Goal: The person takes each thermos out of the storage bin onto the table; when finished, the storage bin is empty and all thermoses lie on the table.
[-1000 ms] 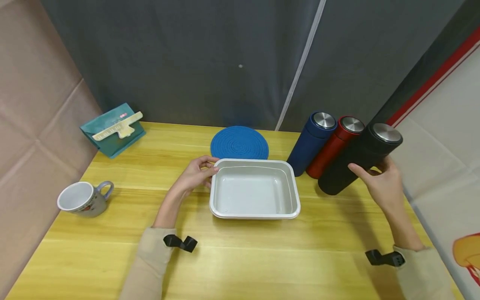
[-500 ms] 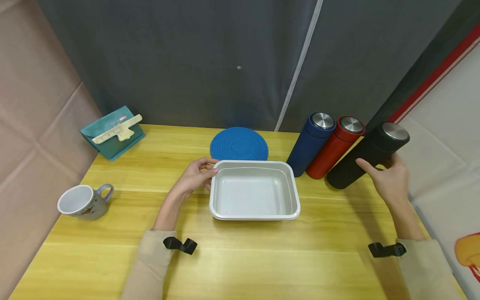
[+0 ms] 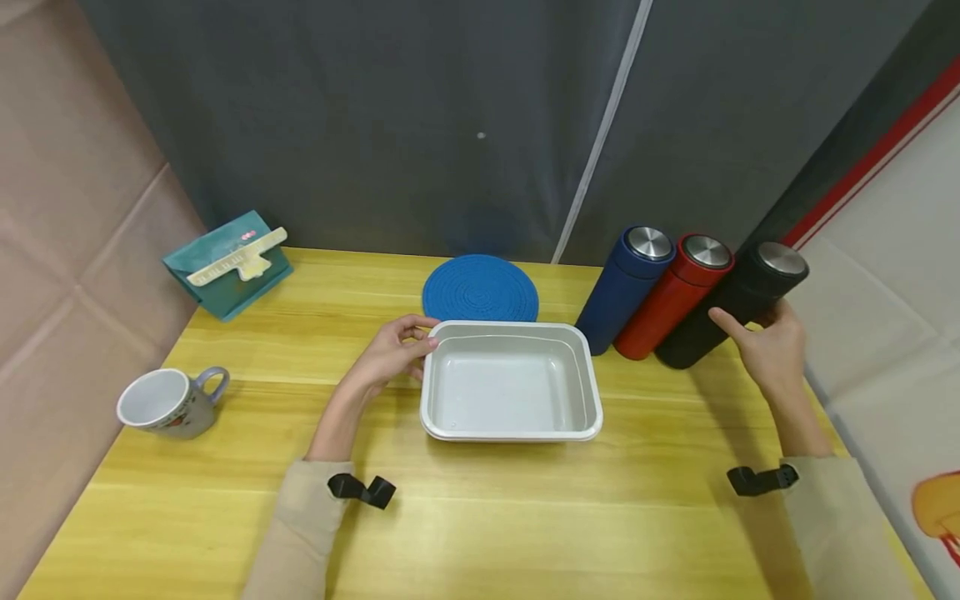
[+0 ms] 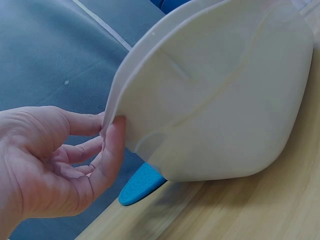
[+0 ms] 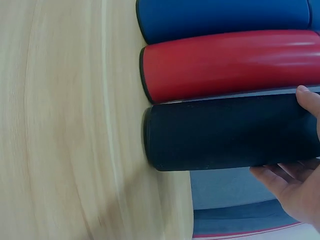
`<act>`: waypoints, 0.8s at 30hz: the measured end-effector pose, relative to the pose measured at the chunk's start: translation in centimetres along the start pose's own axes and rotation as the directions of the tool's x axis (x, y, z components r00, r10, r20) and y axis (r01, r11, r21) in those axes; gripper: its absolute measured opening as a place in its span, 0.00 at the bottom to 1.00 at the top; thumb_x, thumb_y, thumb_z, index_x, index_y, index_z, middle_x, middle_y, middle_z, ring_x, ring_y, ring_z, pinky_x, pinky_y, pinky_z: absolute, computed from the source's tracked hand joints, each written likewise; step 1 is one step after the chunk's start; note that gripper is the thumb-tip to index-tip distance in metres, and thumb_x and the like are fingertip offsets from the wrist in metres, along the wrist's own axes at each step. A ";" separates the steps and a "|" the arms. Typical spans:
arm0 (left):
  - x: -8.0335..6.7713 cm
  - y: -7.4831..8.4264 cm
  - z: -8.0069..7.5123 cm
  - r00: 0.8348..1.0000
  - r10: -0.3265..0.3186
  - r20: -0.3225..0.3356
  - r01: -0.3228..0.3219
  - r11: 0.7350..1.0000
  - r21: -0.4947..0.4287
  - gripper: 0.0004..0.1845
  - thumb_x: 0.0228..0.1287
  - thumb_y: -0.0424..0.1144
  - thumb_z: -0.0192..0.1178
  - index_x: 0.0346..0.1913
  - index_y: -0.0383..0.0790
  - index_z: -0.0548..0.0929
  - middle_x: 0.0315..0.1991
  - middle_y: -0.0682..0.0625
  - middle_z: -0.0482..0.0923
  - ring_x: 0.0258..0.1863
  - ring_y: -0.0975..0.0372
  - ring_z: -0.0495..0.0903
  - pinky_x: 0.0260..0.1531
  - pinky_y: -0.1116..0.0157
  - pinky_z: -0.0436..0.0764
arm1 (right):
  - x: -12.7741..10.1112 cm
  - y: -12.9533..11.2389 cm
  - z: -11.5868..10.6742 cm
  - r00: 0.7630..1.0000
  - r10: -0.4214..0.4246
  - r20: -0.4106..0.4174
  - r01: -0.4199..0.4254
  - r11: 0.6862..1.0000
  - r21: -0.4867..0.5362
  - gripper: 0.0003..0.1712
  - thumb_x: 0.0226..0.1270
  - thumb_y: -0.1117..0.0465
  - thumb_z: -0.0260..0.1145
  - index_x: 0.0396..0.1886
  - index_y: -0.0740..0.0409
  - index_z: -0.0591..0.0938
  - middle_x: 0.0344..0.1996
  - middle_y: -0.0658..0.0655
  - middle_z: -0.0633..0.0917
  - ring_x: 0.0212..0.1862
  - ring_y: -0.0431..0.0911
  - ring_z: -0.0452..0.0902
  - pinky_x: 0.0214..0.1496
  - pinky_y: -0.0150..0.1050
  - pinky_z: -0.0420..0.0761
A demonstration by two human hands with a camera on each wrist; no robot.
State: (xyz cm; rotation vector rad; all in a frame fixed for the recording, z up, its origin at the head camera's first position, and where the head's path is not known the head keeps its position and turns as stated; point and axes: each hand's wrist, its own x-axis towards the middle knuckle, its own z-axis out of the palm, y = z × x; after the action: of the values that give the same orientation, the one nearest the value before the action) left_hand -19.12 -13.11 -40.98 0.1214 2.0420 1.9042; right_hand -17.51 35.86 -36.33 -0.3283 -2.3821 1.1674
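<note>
now the right hand (image 3: 768,346) is wrapped loosely around the upper part of the tall black cylindrical flask with a steel cap (image 3: 731,304), thumb on the near side and fingers behind it; the right wrist view shows a thumb tip and fingers on either side of its body, so the grip is not let go. the flask stands on the yellow wooden table (image 3: 480,517), its base down, just beside the red steel-capped flask (image 3: 671,296), which in turn stands against the dark blue steel-capped flask (image 3: 626,287). the three make a row at the far right, in front of the grey curtain (image 3: 420,125).

the left hand (image 3: 393,350) rests at the far-left corner of the shallow white rectangular tray (image 3: 592,392), fingertips curled on its rim with the thumb against the outer wall. the tray is empty and sits in the middle of the table, partly covering the near edge of the round blue woven mat (image 3: 480,287).

judging by this, setting the black flask into line looks as good as done, with only the release left; the tray looks steadied rather than lifted.
</note>
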 end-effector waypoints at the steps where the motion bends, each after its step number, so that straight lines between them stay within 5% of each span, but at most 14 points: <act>1: 0.0 0.0 0.0 1.000 -0.001 0.001 0.001 1.000 -0.002 0.19 0.68 0.33 0.59 0.60 0.33 0.73 0.46 0.35 0.72 0.33 0.52 0.79 0.25 0.57 0.85 | 0.0 0.1 0.0 1.000 -0.002 0.003 0.002 1.000 -0.001 0.22 0.55 0.53 0.75 0.46 0.44 0.76 0.34 0.38 0.76 0.37 0.31 0.71 0.40 0.25 0.68; 24: 0.1 0.0 -0.2 1.000 0.011 0.003 -0.011 1.000 0.018 0.19 0.69 0.33 0.58 0.61 0.32 0.73 0.45 0.35 0.72 0.31 0.56 0.78 0.25 0.57 0.85 | 0.9 0.7 0.5 0.998 -0.011 0.061 0.014 0.999 -0.043 0.31 0.58 0.51 0.73 0.57 0.56 0.72 0.40 0.40 0.73 0.41 0.33 0.69 0.42 0.26 0.67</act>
State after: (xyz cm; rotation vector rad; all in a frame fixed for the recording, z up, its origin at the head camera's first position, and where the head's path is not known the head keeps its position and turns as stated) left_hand -19.24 -13.23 -40.99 0.1403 2.0615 1.8914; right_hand -18.53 36.28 -36.90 -0.2957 -2.4615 1.1363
